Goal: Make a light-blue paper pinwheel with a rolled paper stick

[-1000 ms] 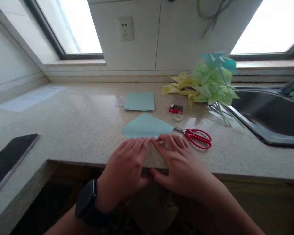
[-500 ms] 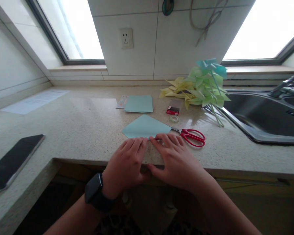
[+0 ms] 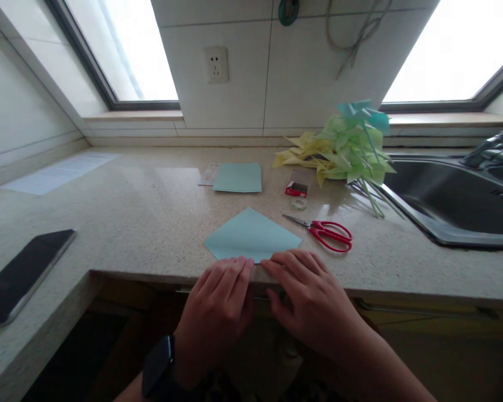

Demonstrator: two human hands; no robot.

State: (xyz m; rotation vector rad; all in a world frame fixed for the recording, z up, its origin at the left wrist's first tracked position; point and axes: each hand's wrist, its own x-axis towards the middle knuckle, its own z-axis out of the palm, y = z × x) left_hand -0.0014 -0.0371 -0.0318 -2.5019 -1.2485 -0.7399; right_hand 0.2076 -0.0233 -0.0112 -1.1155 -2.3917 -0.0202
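Left hand (image 3: 218, 298) and right hand (image 3: 312, 287): fingers (image 3: 242, 273) at the paper's (image 3: 251, 231) near edge, grip unclear; likely light, easily creased, best held there.

The left hand (image 3: 220, 301) and right hand (image 3: 312, 293) touch pale-blue paper (image 3: 251, 233) (red-handled scissors (image 3: 315, 225) lie just beside).

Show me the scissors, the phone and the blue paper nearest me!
Scissors (image 3: 317, 226), head view: on the red handle.
Phone (image 3: 28, 273), head view: on the dark top.
Near blue paper (image 3: 252, 237), head view: on its middle.
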